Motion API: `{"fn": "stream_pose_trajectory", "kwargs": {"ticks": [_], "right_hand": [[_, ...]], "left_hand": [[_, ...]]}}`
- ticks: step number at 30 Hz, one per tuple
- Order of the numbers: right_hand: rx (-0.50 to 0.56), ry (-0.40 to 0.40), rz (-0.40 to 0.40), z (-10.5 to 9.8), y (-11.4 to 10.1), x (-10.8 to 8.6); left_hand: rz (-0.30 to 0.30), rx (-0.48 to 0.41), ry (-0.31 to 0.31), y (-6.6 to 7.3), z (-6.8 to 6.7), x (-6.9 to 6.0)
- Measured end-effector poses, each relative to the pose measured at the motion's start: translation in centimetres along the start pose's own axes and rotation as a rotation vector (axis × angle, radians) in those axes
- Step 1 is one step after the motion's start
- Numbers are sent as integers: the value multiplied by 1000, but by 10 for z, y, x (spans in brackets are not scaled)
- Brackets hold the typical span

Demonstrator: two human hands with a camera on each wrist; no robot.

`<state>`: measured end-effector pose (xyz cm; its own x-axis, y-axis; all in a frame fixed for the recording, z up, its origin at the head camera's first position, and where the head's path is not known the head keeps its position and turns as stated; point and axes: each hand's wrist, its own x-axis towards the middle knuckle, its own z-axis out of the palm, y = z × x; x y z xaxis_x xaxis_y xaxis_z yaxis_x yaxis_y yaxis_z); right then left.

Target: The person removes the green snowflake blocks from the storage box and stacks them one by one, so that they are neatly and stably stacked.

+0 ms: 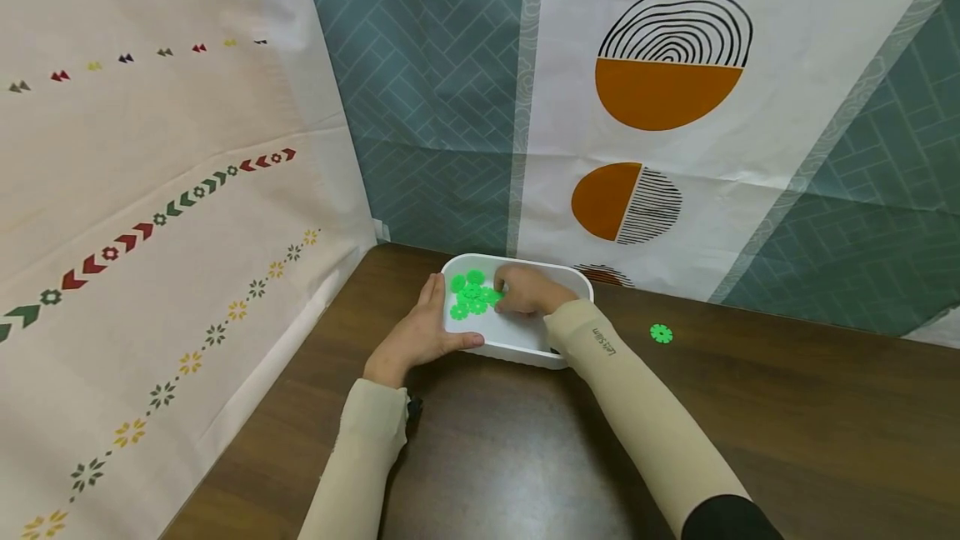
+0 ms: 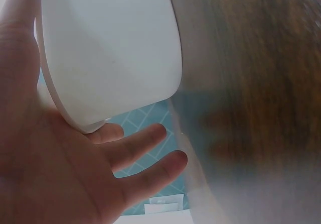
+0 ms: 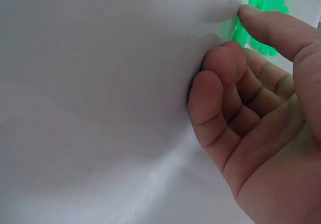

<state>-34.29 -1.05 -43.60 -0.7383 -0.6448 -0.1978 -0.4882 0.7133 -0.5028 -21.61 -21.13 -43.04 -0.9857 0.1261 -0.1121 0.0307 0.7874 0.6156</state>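
Left grip [image 1: 418, 335] spread at nine o'clock on the white tray [image 1: 525, 357]; right grip [image 1: 529, 290] pinches a green disc [image 1: 492, 297], whose thin edge could slip.

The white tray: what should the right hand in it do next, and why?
Probably lift the green disc gently: the right hand seems to pinch it between thumb and finger, beside other green discs in the white tray. The left hand is on the tray's rim, which should help steady it.
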Motion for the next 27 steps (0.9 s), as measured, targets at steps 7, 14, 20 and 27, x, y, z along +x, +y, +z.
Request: {"fn": "stream_pose_trajectory", "kwargs": {"ticks": [7, 14, 20, 27], "right_hand": [[20, 8, 13, -1, 1, 0], [120, 19, 37, -10, -2, -6], [226, 44, 10, -20, -3, -13], [318, 84, -3, -25, -1, -18]], "left_hand": [[2, -5, -2, 0, 1, -1], [1, -6, -7, 1, 0, -1], [-3, -5, -7, 1, 1, -1], [2, -5, -10, 1, 0, 0]]}}
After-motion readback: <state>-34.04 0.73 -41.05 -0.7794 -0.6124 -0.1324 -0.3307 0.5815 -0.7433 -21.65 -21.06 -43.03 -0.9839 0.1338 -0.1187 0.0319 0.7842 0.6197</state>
